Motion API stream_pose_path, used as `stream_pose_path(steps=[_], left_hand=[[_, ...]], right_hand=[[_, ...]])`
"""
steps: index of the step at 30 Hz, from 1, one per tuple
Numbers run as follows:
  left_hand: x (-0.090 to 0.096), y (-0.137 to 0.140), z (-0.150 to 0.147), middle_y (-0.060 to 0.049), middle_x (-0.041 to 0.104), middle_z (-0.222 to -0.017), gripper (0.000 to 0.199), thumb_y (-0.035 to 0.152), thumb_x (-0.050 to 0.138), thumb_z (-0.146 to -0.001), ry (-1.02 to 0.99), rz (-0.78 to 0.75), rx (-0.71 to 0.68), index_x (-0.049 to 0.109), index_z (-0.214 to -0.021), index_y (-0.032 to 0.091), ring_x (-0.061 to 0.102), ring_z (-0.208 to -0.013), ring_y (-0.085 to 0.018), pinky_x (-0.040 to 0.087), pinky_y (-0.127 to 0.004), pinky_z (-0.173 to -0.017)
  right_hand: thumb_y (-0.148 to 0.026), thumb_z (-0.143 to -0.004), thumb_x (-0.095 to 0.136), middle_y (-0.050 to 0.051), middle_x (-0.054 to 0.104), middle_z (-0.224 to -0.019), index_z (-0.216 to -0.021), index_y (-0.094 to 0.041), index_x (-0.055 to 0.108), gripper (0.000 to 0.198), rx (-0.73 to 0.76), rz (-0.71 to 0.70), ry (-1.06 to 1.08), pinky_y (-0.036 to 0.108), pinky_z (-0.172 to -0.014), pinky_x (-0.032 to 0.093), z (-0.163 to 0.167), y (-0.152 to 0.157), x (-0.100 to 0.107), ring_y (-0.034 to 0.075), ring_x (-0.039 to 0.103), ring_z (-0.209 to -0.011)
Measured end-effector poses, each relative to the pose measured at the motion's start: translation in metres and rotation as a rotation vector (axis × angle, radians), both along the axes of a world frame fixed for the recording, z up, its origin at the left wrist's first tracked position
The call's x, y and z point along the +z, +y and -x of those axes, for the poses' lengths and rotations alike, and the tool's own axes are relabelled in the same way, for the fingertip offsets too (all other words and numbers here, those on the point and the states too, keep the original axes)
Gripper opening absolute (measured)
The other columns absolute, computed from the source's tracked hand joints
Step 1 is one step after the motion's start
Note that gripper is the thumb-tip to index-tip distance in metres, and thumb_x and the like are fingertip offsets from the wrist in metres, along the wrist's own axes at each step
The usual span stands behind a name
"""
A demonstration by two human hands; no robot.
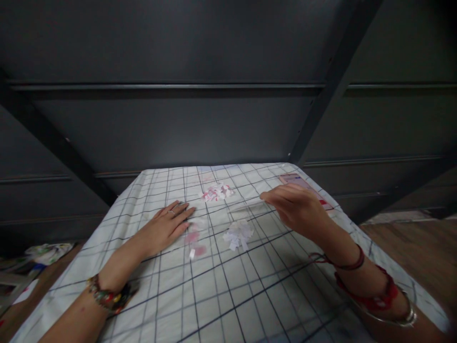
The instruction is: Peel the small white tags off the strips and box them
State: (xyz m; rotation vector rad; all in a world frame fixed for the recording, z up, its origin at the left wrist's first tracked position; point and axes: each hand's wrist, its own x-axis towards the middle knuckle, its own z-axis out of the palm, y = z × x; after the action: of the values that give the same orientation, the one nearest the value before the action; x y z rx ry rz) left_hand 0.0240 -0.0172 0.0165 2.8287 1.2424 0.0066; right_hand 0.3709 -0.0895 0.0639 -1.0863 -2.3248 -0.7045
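Note:
My left hand lies flat on the checked tablecloth, fingers stretched out and a ring on one of them. To its right are pink stains on the cloth and a single white paper scrap. My right hand is raised at the right, fingers pinched on a long, thin, pale stick-like thing. Blur hides its exact kind. It points left, between a far heap of pink-and-white paper scraps and a nearer heap of white paper scraps.
Partly behind my right hand, a phone lies near the table's right edge. Dark grey panels rise right behind the table. Wooden floor shows on the right, and crumpled cloth lies at the far left.

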Motion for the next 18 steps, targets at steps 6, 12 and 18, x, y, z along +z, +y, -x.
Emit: stream_pose_path(steps=[6, 12, 18], left_hand=[[-0.002, 0.001, 0.001, -0.009, 0.04, -0.151, 0.06, 0.054, 0.018, -0.1, -0.001, 0.003, -0.001, 0.042, -0.145, 0.022, 0.028, -0.142, -0.029, 0.027, -0.049, -0.114], [-0.002, 0.0, 0.001, -0.009, 0.04, -0.151, 0.063, 0.056, 0.015, -0.099, 0.001, -0.006, 0.003, 0.042, -0.145, 0.022, 0.029, -0.142, -0.028, 0.027, -0.047, -0.114], [-0.003, 0.0, 0.002, -0.01, 0.04, -0.151, 0.064, 0.056, 0.014, -0.099, 0.007, -0.004, 0.012, 0.042, -0.145, 0.021, 0.028, -0.142, -0.029, 0.028, -0.048, -0.113]], right_hand=[[0.002, -0.08, 0.039, -0.001, 0.061, -0.066, -0.087, -0.02, 0.062, 0.033, 0.063, 0.012, -0.01, 0.027, -0.062, 0.036, 0.001, 0.002, -0.002, 0.013, 0.05, -0.061], [0.001, -0.083, 0.036, 0.0, 0.062, -0.068, -0.082, -0.019, 0.061, 0.032, 0.12, -0.042, -0.017, 0.028, -0.06, 0.033, 0.023, 0.006, -0.009, 0.013, 0.048, -0.061], [0.002, -0.081, 0.037, -0.001, 0.061, -0.066, -0.086, -0.019, 0.062, 0.033, 0.126, -0.03, 0.014, 0.028, -0.061, 0.034, 0.014, 0.003, -0.005, 0.013, 0.048, -0.062]])
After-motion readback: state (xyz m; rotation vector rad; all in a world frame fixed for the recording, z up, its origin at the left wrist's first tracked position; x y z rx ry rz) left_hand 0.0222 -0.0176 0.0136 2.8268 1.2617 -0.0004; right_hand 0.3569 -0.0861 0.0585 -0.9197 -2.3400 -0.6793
